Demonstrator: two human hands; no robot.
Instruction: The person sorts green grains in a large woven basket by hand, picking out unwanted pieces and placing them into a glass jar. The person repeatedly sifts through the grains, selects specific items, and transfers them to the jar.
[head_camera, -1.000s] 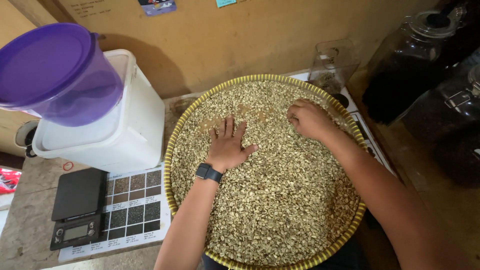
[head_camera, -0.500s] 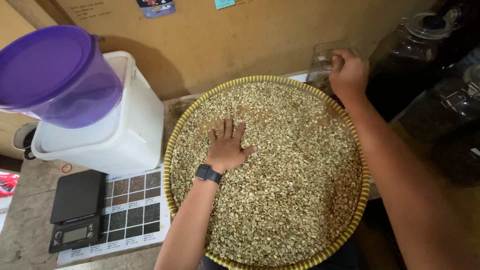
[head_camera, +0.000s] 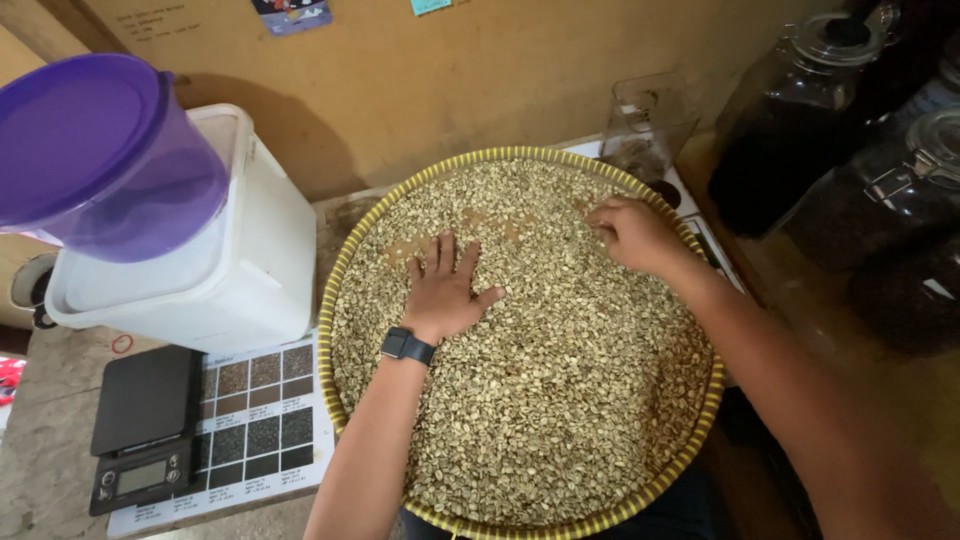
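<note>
Both hands in beans (head_camera: 540, 400), filling round tray (head_camera: 345, 270) on bench; left hand (head_camera: 445, 290) flat, fingers spread, released; right hand (head_camera: 630, 232) curled, pinching at beans near far rim; likely spill over shallow rim if swept hard; scale (head_camera: 145, 425), white bin (head_camera: 230, 270), purple lid (head_camera: 95, 150) left; dark jars (head_camera: 800, 130) right; brown wall (head_camera: 450, 80) behind.
</note>
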